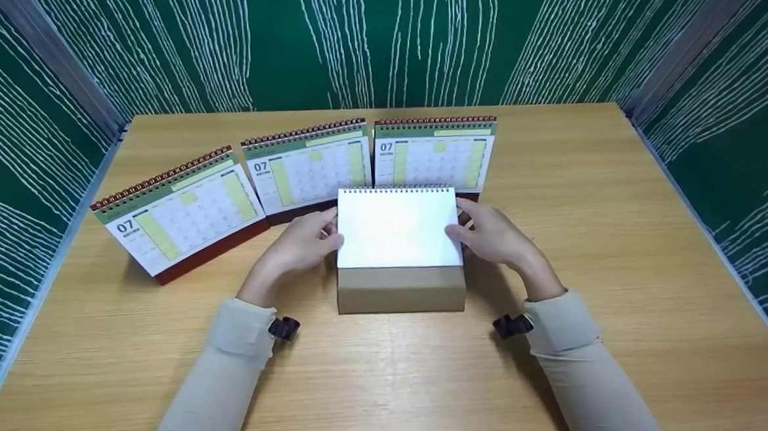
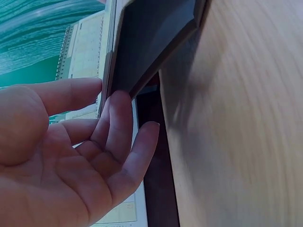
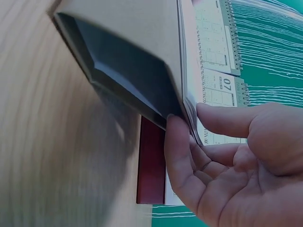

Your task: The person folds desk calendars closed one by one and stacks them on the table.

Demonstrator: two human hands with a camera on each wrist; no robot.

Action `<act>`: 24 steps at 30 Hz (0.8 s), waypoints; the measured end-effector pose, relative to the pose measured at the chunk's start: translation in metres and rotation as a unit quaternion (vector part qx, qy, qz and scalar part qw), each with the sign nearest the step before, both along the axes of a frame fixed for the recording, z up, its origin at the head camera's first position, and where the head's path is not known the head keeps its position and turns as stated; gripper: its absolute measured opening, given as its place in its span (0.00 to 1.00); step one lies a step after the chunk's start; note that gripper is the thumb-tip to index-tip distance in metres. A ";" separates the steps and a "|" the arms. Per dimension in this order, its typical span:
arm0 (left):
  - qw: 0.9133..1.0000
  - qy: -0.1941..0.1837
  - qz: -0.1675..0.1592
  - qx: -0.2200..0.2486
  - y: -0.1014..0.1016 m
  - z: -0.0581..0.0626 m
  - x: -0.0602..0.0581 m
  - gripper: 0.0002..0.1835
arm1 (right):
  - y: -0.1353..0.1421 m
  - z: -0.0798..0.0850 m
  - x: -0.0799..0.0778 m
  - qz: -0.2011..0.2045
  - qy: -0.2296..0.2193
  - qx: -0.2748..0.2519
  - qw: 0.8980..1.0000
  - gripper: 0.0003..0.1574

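A spiral-bound desk calendar [image 1: 398, 231] with a blank white page facing up stands on its brown cardboard base [image 1: 401, 291] in the middle of the table. My left hand [image 1: 299, 243] pinches its left side edge between thumb and fingers. On the opposite edge, my right hand [image 1: 493, 235] pinches the pages and backing the same way. The wrist views show the open, hollow side of the folded base [image 3: 128, 66], dark inside. In the left wrist view, the ring and little fingers [image 2: 139, 153] stand off the calendar.
Behind stand three red-based desk calendars showing "07": a left one [image 1: 187, 219] turned at an angle, a middle one [image 1: 316, 170], and a right one [image 1: 433, 157] partly covered by the blank-paged calendar. The wooden table [image 1: 621, 229] meets green, white-streaked walls [image 1: 434, 42] at the back and sides.
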State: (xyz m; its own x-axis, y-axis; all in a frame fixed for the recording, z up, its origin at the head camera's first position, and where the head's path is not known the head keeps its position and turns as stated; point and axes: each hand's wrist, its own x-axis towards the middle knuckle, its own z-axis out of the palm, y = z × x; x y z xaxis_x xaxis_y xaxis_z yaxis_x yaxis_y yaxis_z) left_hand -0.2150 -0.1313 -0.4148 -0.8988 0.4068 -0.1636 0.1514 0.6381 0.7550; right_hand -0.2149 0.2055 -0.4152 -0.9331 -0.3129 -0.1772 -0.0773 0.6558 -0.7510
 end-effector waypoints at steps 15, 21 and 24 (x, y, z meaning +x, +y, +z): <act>1.000 -0.012 0.003 0.019 -0.001 -0.010 -0.002 0.32 | -0.002 -0.005 -0.003 0.016 -0.017 0.003 1.000 0.35; 1.000 -0.009 -0.002 0.024 -0.001 -0.013 -0.003 0.31 | -0.001 -0.005 -0.004 0.039 -0.031 -0.022 0.998 0.34; 1.000 -0.014 -0.002 0.025 -0.001 -0.014 -0.003 0.31 | 0.000 -0.006 -0.004 0.048 -0.035 -0.032 0.998 0.32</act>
State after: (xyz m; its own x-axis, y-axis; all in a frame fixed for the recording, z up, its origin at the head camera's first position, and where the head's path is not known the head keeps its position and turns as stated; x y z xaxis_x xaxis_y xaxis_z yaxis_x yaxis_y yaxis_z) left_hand -0.2178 -0.1321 -0.4287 -0.8928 0.4178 -0.1682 0.1314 0.5989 0.7899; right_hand -0.2191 0.2060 -0.4207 -0.8846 -0.4131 -0.2166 -0.0840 0.5980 -0.7971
